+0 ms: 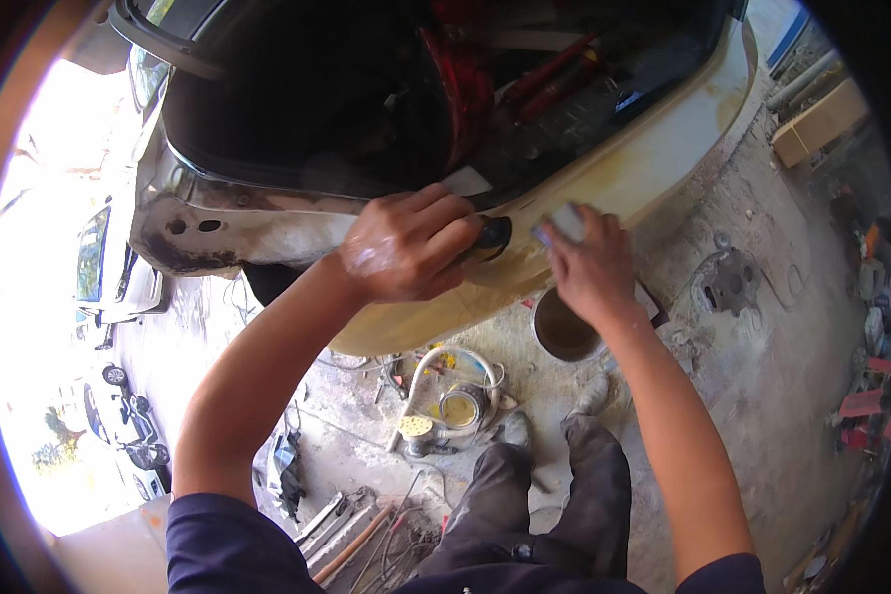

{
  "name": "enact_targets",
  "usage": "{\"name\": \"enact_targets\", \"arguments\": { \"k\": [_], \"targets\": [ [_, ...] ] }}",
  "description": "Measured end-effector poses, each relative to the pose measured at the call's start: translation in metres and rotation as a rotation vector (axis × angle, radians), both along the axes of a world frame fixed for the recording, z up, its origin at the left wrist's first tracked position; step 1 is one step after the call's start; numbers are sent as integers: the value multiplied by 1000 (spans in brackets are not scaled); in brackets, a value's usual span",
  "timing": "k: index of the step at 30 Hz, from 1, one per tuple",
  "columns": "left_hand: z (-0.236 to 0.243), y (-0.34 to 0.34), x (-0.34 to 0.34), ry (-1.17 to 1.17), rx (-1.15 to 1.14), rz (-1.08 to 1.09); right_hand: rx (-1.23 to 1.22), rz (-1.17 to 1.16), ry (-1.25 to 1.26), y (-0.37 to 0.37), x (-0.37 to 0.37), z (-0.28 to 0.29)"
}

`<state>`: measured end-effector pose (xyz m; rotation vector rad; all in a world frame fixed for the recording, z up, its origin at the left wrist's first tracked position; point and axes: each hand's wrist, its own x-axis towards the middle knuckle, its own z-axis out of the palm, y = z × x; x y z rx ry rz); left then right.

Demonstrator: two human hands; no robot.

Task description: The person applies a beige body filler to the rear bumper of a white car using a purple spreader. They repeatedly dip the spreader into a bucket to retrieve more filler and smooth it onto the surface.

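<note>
In front of me is a vehicle body panel point(653, 183), its surface patchy white and yellowish-beige, curving below a dark window opening point(297, 109). My left hand point(406, 246) is closed over the panel's upper edge. A rounded black object point(493, 236) pokes out at its right side, and a thin pale flat piece point(467, 181) shows just above the knuckles. My right hand point(594, 259) grips a pale grey pad point(566, 222) between thumb and fingers, against or just above the panel. The pad's underside is hidden.
Below the panel stands a round bucket point(564, 332) with murky contents. A sander with a hose point(460, 404) lies by my feet. Rods and cables point(351, 540) lie at lower left. Right are a metal part point(731, 282) and a cardboard box point(820, 121). Parked vehicles point(119, 262) stand outside.
</note>
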<state>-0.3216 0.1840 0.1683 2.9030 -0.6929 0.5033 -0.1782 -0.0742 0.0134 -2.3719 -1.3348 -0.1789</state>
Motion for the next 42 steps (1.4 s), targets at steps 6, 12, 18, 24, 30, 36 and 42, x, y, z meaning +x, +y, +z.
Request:
{"name": "enact_targets", "arguments": {
  "k": [6, 12, 18, 24, 30, 36, 42],
  "targets": [
    [-26, 32, -55, -68, -87, 104, 90, 3, 168, 41, -85, -4],
    [-64, 28, -59, -144, -177, 266, 1, -50, -28, 30, -59, 1],
    [-66, 27, -55, -121, -207, 293, 92, 42, 217, 59, -86, -2],
    [-60, 27, -57, -61, -122, 288, 59, -46, 142, 64, -79, 10],
    [-62, 26, -56, -36, -104, 283, 25, 75, 180, 47, -56, 9],
    [-63, 28, -54, -23, -111, 283, 123, 86, 333, 61, -80, 5],
    [-64, 30, -53, -29, -98, 280, 74, -45, 83, 57, -78, 3]
  ]
}}
